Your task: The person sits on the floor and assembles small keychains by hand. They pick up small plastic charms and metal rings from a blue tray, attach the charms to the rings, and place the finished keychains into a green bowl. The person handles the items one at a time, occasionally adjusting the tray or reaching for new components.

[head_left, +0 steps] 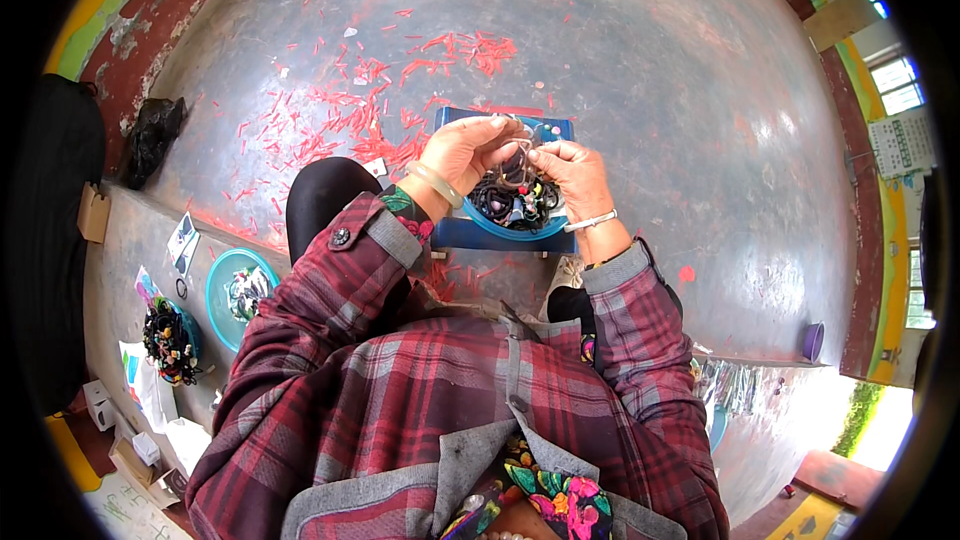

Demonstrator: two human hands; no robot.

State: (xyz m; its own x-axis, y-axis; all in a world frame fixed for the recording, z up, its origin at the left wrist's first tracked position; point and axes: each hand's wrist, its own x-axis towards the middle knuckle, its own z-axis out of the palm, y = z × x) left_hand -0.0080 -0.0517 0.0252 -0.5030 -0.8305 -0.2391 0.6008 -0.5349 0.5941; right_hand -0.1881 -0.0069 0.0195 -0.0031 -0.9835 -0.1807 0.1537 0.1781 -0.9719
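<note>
My left hand (460,152) is closed in a pinch on a thin brownish loop that looks like a hair tie (521,172). From the other side, my right hand (582,180) pinches the same loop between thumb and fingertips. Both hands are raised over a round blue basin (518,234). Inside it lies a heap of black hair ties (495,202) with small coloured beads or charms among them. The basin rests on a low blue stool (455,236) in front of my knees. Fingers partly cover the loop, so its finer details are hidden.
Red paper-like scraps (350,115) litter the grey floor ahead. On my left stand a turquoise basin (213,300) with small wrapped pieces and a container heaped with dark hair ties (170,342). A black bag (157,138) sits by the wall; a purple cup (813,342) stands far right.
</note>
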